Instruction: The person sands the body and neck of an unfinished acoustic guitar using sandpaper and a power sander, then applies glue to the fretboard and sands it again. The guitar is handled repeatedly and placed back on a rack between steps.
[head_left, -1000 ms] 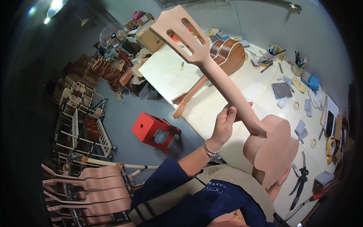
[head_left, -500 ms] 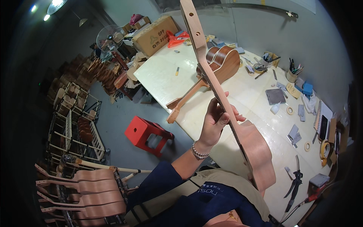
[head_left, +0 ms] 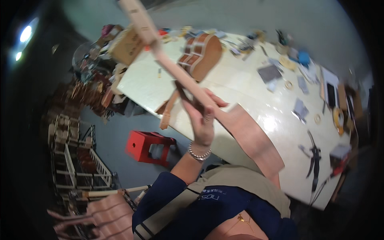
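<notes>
Clasping a bare-wood guitar (head_left: pixel 253 140) by its neck (head_left: pixel 181 72) mid-frame with left fingers (head_left: pixel 216 98) — leaving hidden right fingers impossible to judge.

One held guitar (head_left: pixel 256 144), one left hand (head_left: pixel 203 120), one bracelet (head_left: pixel 199 153), one necklace (head_left: pixel 241 218), one red stool (head_left: pixel 138 146), one table (head_left: pixel 240 90), one phone (head_left: pixel 331 92), one notebook (head_left: pixel 329 75), one long black tool (head_left: pixel 315 158), two small tape rolls (head_left: pixel 289 82) and two bright lights (head_left: pixel 26 33) can be counted, while the rack guitars (head_left: pixel 110 216) blur together.
</notes>
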`<state>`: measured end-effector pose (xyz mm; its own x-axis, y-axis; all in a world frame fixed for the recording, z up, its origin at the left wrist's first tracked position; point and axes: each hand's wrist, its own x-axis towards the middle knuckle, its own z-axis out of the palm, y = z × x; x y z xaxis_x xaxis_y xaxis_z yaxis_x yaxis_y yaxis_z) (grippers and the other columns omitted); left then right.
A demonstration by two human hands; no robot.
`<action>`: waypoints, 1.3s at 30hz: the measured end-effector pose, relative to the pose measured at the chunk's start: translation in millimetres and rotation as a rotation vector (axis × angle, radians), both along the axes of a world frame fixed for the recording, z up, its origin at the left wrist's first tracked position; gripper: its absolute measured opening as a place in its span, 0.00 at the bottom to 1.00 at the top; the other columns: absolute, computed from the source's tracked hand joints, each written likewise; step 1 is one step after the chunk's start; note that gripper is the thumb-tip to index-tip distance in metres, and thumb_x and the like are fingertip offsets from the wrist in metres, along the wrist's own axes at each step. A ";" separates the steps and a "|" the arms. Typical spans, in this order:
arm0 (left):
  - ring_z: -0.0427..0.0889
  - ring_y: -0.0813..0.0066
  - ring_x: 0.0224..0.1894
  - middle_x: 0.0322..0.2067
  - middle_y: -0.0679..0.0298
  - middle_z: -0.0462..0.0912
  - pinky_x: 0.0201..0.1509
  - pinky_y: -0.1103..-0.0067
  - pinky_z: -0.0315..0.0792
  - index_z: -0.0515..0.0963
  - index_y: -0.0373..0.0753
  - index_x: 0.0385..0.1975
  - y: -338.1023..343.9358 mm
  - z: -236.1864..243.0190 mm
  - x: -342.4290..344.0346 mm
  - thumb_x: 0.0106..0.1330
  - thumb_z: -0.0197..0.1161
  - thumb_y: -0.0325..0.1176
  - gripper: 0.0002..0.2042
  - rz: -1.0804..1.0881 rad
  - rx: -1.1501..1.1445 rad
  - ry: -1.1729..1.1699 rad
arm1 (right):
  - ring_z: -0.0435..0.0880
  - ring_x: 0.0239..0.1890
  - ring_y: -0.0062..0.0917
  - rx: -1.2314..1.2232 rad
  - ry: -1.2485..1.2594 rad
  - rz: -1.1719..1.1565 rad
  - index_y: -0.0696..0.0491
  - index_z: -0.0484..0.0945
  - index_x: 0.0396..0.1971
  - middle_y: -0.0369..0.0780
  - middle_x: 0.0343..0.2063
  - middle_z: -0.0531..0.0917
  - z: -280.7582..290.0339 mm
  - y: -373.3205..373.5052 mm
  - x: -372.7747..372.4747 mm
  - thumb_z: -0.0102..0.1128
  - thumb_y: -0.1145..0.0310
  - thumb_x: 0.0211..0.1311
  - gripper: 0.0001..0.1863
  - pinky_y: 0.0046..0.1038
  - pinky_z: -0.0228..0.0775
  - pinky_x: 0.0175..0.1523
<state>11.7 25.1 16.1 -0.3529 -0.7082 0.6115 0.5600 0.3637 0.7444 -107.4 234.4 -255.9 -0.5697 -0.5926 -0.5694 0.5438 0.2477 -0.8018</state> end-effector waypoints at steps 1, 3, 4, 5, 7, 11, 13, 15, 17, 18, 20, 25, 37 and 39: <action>0.72 0.77 0.30 0.41 0.60 0.66 0.32 0.77 0.74 0.27 0.47 0.67 -2.5 3.9 1.3 0.67 0.53 0.36 0.40 0.039 -0.034 -0.029 | 0.79 0.41 0.28 0.035 0.009 0.047 0.57 0.74 0.50 0.40 0.45 0.79 -9.1 -4.4 -0.2 0.38 0.49 0.69 0.27 0.29 0.70 0.46; 0.68 0.81 0.24 0.35 0.62 0.69 0.22 0.83 0.69 0.32 0.48 0.66 -22.5 24.4 -10.3 0.68 0.52 0.38 0.36 0.206 0.098 -0.030 | 0.79 0.41 0.28 0.043 0.017 0.131 0.57 0.74 0.50 0.40 0.45 0.79 -19.0 -27.0 -1.1 0.38 0.49 0.69 0.27 0.29 0.70 0.46; 0.67 0.77 0.25 0.28 0.63 0.68 0.24 0.81 0.65 0.58 0.38 0.48 -41.6 29.3 -18.4 0.69 0.51 0.42 0.18 0.201 0.081 -0.048 | 0.79 0.41 0.28 -0.013 0.026 0.133 0.57 0.74 0.50 0.40 0.45 0.79 -8.8 -31.0 -1.8 0.38 0.49 0.69 0.27 0.29 0.70 0.47; 0.65 0.77 0.23 0.25 0.63 0.67 0.23 0.82 0.63 0.61 0.37 0.37 -60.8 39.5 -19.4 0.69 0.49 0.44 0.15 -0.021 0.050 -0.091 | 0.80 0.32 0.21 -0.094 0.029 0.133 0.58 0.75 0.47 0.40 0.42 0.80 37.6 -31.9 4.6 0.38 0.51 0.70 0.26 0.22 0.70 0.34; 0.64 0.78 0.22 0.26 0.64 0.67 0.23 0.83 0.62 0.63 0.37 0.37 -88.1 54.7 -40.7 0.69 0.49 0.45 0.15 -0.312 0.001 -0.186 | 0.75 0.19 0.15 -0.133 0.060 0.032 0.59 0.76 0.45 0.37 0.37 0.81 49.9 -30.8 4.8 0.39 0.54 0.70 0.24 0.17 0.66 0.26; 0.66 0.82 0.19 0.29 0.64 0.69 0.18 0.86 0.61 0.63 0.39 0.52 -67.2 38.2 -79.2 0.65 0.55 0.39 0.19 -0.464 -0.076 -0.561 | 0.76 0.22 0.15 0.007 0.253 -0.240 0.57 0.79 0.40 0.36 0.31 0.83 41.8 -6.5 9.7 0.46 0.58 0.67 0.19 0.18 0.67 0.27; 0.66 0.85 0.19 0.27 0.67 0.69 0.18 0.88 0.63 0.52 0.45 0.66 -68.7 -6.3 -78.7 0.66 0.54 0.37 0.29 -0.643 0.023 -0.760 | 0.77 0.25 0.17 0.089 0.335 -0.419 0.58 0.80 0.38 0.37 0.30 0.83 39.1 11.7 8.6 0.49 0.63 0.65 0.15 0.19 0.69 0.33; 0.65 0.87 0.18 0.25 0.71 0.68 0.18 0.88 0.63 0.48 0.45 0.68 -56.8 -50.8 -82.4 0.66 0.54 0.36 0.32 -0.876 0.095 -0.961 | 0.77 0.25 0.19 0.176 0.509 -0.632 0.58 0.80 0.37 0.37 0.30 0.83 22.1 34.9 1.7 0.50 0.64 0.65 0.14 0.20 0.69 0.36; 0.64 0.88 0.17 0.23 0.73 0.66 0.18 0.88 0.63 0.49 0.46 0.68 -38.8 -84.6 -88.9 0.67 0.53 0.35 0.31 -1.030 0.211 -1.137 | 0.78 0.29 0.23 0.252 0.596 -0.873 0.59 0.80 0.36 0.39 0.30 0.83 15.7 63.3 -7.4 0.52 0.67 0.64 0.11 0.22 0.69 0.40; 0.63 0.87 0.17 0.23 0.73 0.66 0.18 0.88 0.62 0.49 0.46 0.68 -33.9 -103.2 -91.9 0.67 0.53 0.35 0.31 -1.087 0.252 -1.193 | 0.79 0.31 0.23 0.338 0.689 -0.952 0.59 0.79 0.36 0.40 0.31 0.83 12.9 82.0 -18.1 0.52 0.67 0.64 0.11 0.22 0.69 0.41; 0.63 0.86 0.16 0.23 0.73 0.66 0.17 0.87 0.62 0.49 0.47 0.68 -22.4 -137.0 -95.0 0.67 0.53 0.35 0.31 -1.184 0.335 -1.265 | 0.78 0.35 0.25 0.511 0.899 -1.102 0.59 0.79 0.38 0.42 0.34 0.82 16.7 124.8 -52.2 0.53 0.68 0.63 0.11 0.24 0.69 0.42; 0.63 0.85 0.14 0.21 0.71 0.67 0.16 0.85 0.62 0.49 0.47 0.68 -5.4 -187.1 -107.6 0.67 0.53 0.34 0.30 -1.326 0.476 -1.370 | 0.72 0.48 0.41 0.998 0.824 -1.314 0.58 0.72 0.49 0.50 0.41 0.76 11.3 282.6 -186.4 0.51 0.51 0.62 0.26 0.37 0.64 0.53; 0.61 0.87 0.15 0.21 0.74 0.65 0.19 0.88 0.61 0.51 0.48 0.68 -3.7 -186.8 -120.3 0.68 0.51 0.33 0.28 -1.312 0.544 -1.450 | 0.80 0.32 0.31 0.022 0.003 -0.945 0.50 0.72 0.46 0.39 0.36 0.80 11.3 390.3 -299.0 0.62 0.50 0.54 0.24 0.33 0.74 0.28; 0.60 0.88 0.15 0.20 0.75 0.64 0.19 0.88 0.60 0.51 0.48 0.68 -0.8 -187.0 -116.7 0.68 0.52 0.33 0.28 -1.271 0.522 -1.470 | 0.80 0.36 0.31 -0.026 0.151 -0.951 0.49 0.70 0.49 0.39 0.40 0.79 17.4 385.4 -299.2 0.63 0.55 0.54 0.25 0.33 0.76 0.33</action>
